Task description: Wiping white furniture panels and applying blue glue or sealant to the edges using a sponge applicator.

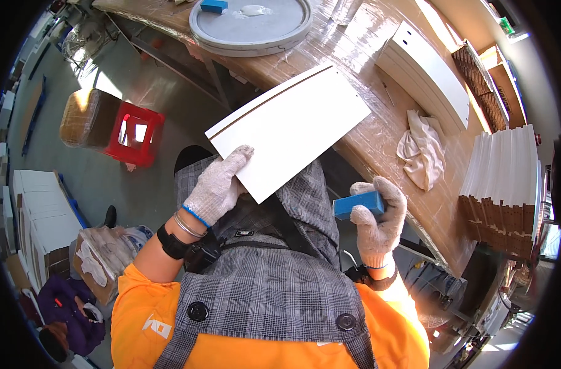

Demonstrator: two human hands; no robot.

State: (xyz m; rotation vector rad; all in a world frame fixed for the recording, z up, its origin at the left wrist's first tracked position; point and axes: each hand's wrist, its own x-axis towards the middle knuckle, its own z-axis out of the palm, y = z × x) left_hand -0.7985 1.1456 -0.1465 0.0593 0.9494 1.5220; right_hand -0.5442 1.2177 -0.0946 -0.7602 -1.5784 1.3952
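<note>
Two gloved hands work: the left hand (216, 187) clamps a white panel (290, 126) at its 7 o'clock corner; the right hand (379, 218) is clamped on a blue block (357, 205) beside the worktop (379, 141).

- A furniture or panel workshop, by the look of it.
- A long wooden workbench (379, 141) wrapped in clear film runs along one side.
- Stacks of cut white panels (508, 166) stand on it, brown cores showing at the edges.
- More white boards (40, 215) are piled on the bare concrete floor (114, 166).
- A red plastic stool (135, 133) sits beside a taped bundle (83, 117).
</note>
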